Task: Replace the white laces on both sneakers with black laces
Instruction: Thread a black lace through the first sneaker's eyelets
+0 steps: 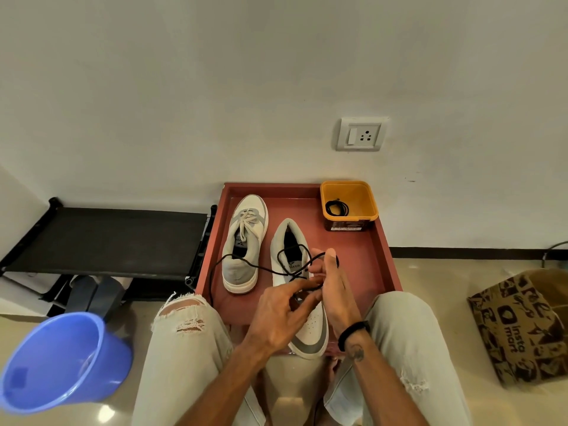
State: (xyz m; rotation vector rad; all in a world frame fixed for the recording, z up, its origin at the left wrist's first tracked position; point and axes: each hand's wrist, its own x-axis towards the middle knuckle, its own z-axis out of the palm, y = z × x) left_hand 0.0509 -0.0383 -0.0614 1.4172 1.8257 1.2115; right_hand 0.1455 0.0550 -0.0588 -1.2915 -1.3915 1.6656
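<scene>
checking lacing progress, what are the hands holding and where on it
Both hands work a black lace over the near sneaker. The right hand pinches it where it crosses the eyelets; the left hand pinches it beside that. Its ends trail loose.

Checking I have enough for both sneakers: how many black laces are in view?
2: one black lace at the near sneaker, held by both hands; one coiled lace in the orange tub. Others may be hidden.

white-and-grey sneakers (244, 241), black lace (246, 262), red tray (362, 256), orange tub (349, 198), blue bucket (61, 361), brown patterned box (522, 324)
</scene>
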